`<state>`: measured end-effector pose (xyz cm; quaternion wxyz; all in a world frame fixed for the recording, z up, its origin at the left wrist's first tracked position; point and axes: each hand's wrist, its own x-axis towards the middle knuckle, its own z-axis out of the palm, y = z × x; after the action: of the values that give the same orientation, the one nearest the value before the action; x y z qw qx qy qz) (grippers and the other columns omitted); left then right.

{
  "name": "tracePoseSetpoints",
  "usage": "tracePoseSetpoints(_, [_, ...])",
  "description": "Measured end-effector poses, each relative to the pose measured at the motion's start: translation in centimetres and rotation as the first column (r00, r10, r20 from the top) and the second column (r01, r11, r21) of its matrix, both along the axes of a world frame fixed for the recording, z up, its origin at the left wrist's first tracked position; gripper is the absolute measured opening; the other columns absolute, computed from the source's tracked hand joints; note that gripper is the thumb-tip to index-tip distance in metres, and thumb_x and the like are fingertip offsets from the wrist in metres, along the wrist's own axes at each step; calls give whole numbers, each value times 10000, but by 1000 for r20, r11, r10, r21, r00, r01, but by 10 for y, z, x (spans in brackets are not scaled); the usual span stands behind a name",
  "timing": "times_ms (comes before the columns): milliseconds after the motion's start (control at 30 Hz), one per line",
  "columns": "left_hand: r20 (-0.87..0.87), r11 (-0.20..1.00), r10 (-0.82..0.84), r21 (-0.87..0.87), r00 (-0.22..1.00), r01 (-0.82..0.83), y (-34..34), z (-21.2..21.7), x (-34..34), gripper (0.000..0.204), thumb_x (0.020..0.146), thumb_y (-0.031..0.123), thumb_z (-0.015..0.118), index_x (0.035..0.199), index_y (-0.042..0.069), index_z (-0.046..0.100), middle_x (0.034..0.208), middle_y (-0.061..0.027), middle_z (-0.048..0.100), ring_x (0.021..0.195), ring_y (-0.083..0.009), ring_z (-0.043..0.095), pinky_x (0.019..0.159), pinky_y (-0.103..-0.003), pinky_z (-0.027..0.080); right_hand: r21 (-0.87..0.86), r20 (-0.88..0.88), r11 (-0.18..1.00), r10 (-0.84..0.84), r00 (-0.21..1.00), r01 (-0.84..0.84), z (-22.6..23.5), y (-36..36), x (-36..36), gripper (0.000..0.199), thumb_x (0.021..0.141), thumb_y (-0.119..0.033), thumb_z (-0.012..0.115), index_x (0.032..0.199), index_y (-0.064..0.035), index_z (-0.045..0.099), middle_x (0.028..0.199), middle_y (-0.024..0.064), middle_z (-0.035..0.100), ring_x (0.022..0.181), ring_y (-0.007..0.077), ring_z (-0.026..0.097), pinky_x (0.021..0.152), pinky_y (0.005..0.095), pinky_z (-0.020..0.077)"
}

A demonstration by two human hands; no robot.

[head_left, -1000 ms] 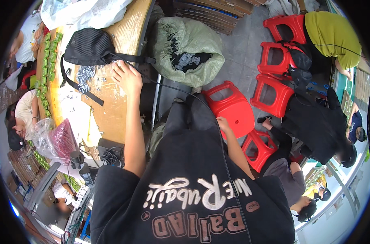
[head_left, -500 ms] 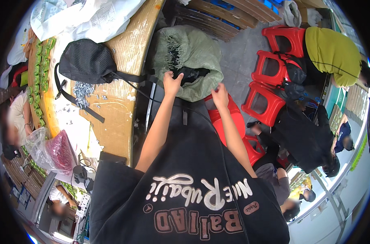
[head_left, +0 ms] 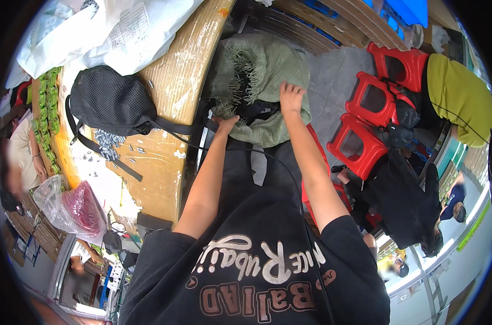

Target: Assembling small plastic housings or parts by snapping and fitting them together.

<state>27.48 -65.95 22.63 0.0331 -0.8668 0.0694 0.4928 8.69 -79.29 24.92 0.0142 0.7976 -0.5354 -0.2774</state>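
A green woven sack (head_left: pixel 281 62) with a frayed edge stands in front of me, its mouth open. Dark contents (head_left: pixel 259 110) show inside, too shadowed to name. At the near left of the mouth, my left hand (head_left: pixel 226 124) pinches the rim, its fingertips partly hidden by the frayed cloth. My right hand (head_left: pixel 292 97) is closed over the rim on the right side, fingers curled on the fabric.
To the left is a wooden table (head_left: pixel 167 81) with a black mesh bag (head_left: pixel 113 100), small metal parts (head_left: pixel 108 142) and a clear bag of red material (head_left: pixel 83 208). Red stools (head_left: pixel 359 143) and seated people are on the right. A black cable (head_left: pixel 246 150) crosses before me.
My left hand has moved from the sack's opening down to its near left rim. My right hand has moved up along the right rim and taken hold. The view has shifted slightly.
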Motion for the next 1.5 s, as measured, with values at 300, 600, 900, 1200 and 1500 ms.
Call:
tracePoseSetpoints(300, [267, 988, 88, -144, 960, -51, -7, -24, 32, 472, 725, 324, 585, 1048, -20, 554, 1086, -228, 541, 1028, -364, 508, 843, -407, 428, 350, 617, 544, -747, 250, 763, 4, -77, -78, 263, 701, -89, 453, 862, 39, 618, 879, 216, 613, 893, 344, 579, 778, 408, 434])
tracePoseSetpoints(600, [64, 701, 706, -196, 705, -685, 36, -37, -5, 473, 785, 200, 453, 1206, -16, 441, 1232, -139, 463, 1082, -276, 474, 849, -346, 378, 759, 484, 369, -871, -86, 537, -39, -36, -165, 296, 697, -107, 408, 821, 88, 592, 837, 231, 609, 822, 326, 579, 714, 388, 409])
tracePoseSetpoints(900, [94, 886, 428, -238, 899, -397, 34, -25, -32, 438, 798, 200, 455, 1190, 5, 469, 1209, -139, 488, 1083, -259, 482, 839, -363, 391, 968, 205, 46, -706, -678, 245, 20, 57, -248, 308, 801, -122, 367, 959, 44, 573, 953, 136, 578, 838, 213, 556, 750, 330, 429])
tracePoseSetpoints(1200, [190, 953, -173, -217, 966, 213, -94, 40, -142, 376, 757, 219, 449, 985, -47, 586, 1069, -237, 550, 1022, -363, 522, 834, -400, 414, 1000, 10, 27, -198, -980, 5, -5, 192, -327, 429, 855, -260, 355, 1183, -2, 455, 1190, 127, 498, 1096, 256, 474, 935, 379, 368])
tracePoseSetpoints(1500, [190, 775, -499, -339, 846, 533, -182, 116, -304, 336, 706, 190, 437, 872, -32, 627, 953, -272, 572, 950, -414, 534, 843, -429, 414, 984, -167, -48, 105, -980, -173, 14, 238, -354, 490, 869, -366, 308, 1241, -63, 404, 1262, 112, 436, 1148, 314, 419, 965, 467, 330])
